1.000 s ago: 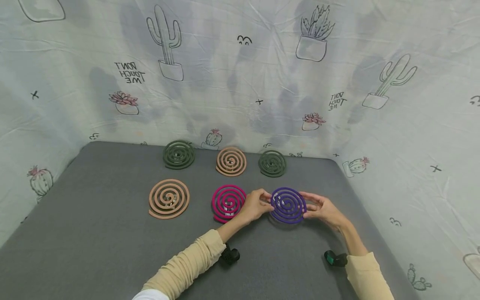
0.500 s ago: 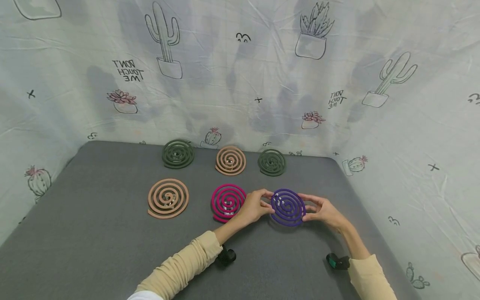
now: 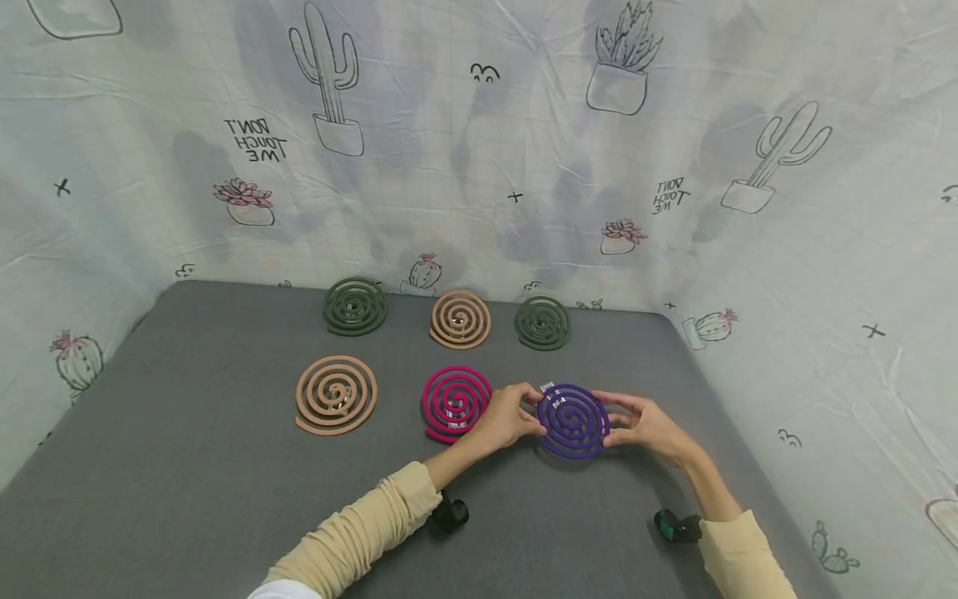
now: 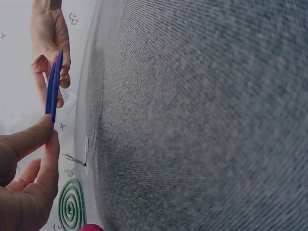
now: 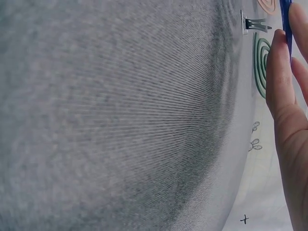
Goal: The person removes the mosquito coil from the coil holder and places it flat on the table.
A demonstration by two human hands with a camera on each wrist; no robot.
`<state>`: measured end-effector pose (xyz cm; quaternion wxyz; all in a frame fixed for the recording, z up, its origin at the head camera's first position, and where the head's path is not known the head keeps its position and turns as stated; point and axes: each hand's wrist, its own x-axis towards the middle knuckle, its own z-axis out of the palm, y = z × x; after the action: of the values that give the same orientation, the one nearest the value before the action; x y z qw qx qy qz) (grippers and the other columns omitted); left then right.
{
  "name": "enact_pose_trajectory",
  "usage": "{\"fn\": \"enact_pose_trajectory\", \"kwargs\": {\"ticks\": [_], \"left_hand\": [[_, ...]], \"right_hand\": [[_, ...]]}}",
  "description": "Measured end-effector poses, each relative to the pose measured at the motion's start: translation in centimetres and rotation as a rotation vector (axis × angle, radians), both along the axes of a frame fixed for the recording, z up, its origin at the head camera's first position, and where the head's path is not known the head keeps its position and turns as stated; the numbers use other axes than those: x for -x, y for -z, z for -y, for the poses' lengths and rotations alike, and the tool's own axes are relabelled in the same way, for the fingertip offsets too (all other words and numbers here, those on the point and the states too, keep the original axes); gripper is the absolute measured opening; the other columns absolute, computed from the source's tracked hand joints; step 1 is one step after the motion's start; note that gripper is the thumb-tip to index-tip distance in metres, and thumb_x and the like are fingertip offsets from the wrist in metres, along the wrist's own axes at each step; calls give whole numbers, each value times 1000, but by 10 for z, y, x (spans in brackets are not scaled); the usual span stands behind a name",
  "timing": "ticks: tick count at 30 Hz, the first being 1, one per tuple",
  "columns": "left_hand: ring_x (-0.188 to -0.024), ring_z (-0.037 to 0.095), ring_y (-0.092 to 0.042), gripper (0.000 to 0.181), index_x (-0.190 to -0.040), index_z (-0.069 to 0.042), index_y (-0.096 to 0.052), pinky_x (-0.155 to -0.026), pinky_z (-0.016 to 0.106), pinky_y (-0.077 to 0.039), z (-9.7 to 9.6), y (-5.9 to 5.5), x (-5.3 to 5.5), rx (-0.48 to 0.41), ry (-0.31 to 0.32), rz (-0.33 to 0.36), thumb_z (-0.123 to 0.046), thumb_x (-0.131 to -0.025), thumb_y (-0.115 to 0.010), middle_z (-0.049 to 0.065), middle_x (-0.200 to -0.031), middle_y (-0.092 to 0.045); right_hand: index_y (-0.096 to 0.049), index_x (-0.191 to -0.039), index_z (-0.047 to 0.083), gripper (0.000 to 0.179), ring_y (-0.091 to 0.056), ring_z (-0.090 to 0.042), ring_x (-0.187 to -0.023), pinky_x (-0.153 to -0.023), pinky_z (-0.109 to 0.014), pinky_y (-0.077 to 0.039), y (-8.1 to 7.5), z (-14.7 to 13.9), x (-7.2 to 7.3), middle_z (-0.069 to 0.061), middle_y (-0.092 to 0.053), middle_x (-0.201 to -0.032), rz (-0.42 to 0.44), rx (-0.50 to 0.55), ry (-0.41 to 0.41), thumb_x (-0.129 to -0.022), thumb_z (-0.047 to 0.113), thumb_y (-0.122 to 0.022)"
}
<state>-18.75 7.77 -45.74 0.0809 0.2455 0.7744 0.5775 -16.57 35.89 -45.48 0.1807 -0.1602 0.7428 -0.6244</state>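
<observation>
A purple mosquito coil [image 3: 572, 418] is held level between both hands, slightly tilted. My left hand [image 3: 511, 418] pinches its left edge between thumb and fingers. On the opposite edge, my right hand [image 3: 647, 426] grips it with thumb and spread fingertips. The left wrist view shows the coil [image 4: 53, 86] edge-on, raised above the table. Below and beyond it, a small metal coil stand [image 4: 86, 154] sits on the grey cloth, apart from the coil. Part of that stand [image 3: 549, 388] shows past the coil's far edge in the head view.
Close to my left forearm lies a pink coil [image 3: 457, 403], partly covered by the hand. A tan coil [image 3: 338, 395] is farther left. Along the back are a green coil [image 3: 355, 306], another tan coil [image 3: 460, 319] and a second green coil [image 3: 542, 323]. Printed fabric [image 3: 419, 166] hangs behind the table.
Both hands have brought the purple coil slightly nearer to me, and its tilt has changed a little. More of the metal stand now shows beyond its far edge. The other coils stay put.
</observation>
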Motion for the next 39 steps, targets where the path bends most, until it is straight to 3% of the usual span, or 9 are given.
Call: {"fn": "enact_pose_trajectory", "kwargs": {"ticks": [8,13,20,24,30,35,39], "left_hand": [[-70,23,-71,42,-98,9,-63,-62,19,-54,1,-3,-3,80,-9,-24,7,-63,-85,18,-93,-66],[-70,19,-70,43,-95,4,-63,-71,21,-52,2,-7,-5,158,-21,-73,2,-60,-89,14,-89,-68],[-73,20,-68,44,-95,5,-63,-68,23,-52,1,-4,-10,188,1,-91,0,-60,-89,13,-87,-67],[-75,20,-68,45,-94,4,-63,-70,22,-51,-2,-1,-14,201,1,-104,0,-59,-90,13,-86,-68],[-67,20,-70,47,-97,6,-60,-65,20,-52,-8,2,-17,156,6,-58,5,-59,-88,15,-88,-66],[-66,20,-70,54,-106,8,-60,-62,21,-53,-12,4,-15,171,13,-20,6,-60,-87,15,-89,-65],[-73,18,-68,58,-112,9,-62,-68,23,-53,-17,6,-14,238,15,-80,2,-61,-88,13,-88,-66]], "right_hand": [[-29,-141,-17,75,-63,-14,-103,-82,-30,-55,2,-1,-3,0,-52,-137,-4,-16,-23,-79,-10,-71],[-30,-141,-15,74,-63,-15,-104,-83,-32,-55,2,-1,-6,-18,-47,-141,8,-53,-21,-80,-8,-71],[-28,-141,-17,79,-62,-14,-107,-89,-34,-53,4,-5,-11,-39,-23,-145,46,-94,-56,-79,-5,-74],[-27,-142,-17,79,-62,-15,-107,-88,-35,-53,5,-7,-13,-41,-21,-144,56,-103,-76,-79,-5,-73],[-30,-141,-17,76,-62,-17,-106,-89,-35,-53,4,-9,-14,-39,-28,-139,28,-111,-79,-79,-8,-73],[-32,-139,-17,76,-61,-17,-104,-87,-36,-53,3,-10,-12,-38,-33,-136,29,-133,-70,-77,-6,-74],[-35,-138,-17,76,-61,-16,-103,-87,-36,-54,3,-12,-9,-38,-34,-135,15,-149,-68,-75,-6,-76]]}}
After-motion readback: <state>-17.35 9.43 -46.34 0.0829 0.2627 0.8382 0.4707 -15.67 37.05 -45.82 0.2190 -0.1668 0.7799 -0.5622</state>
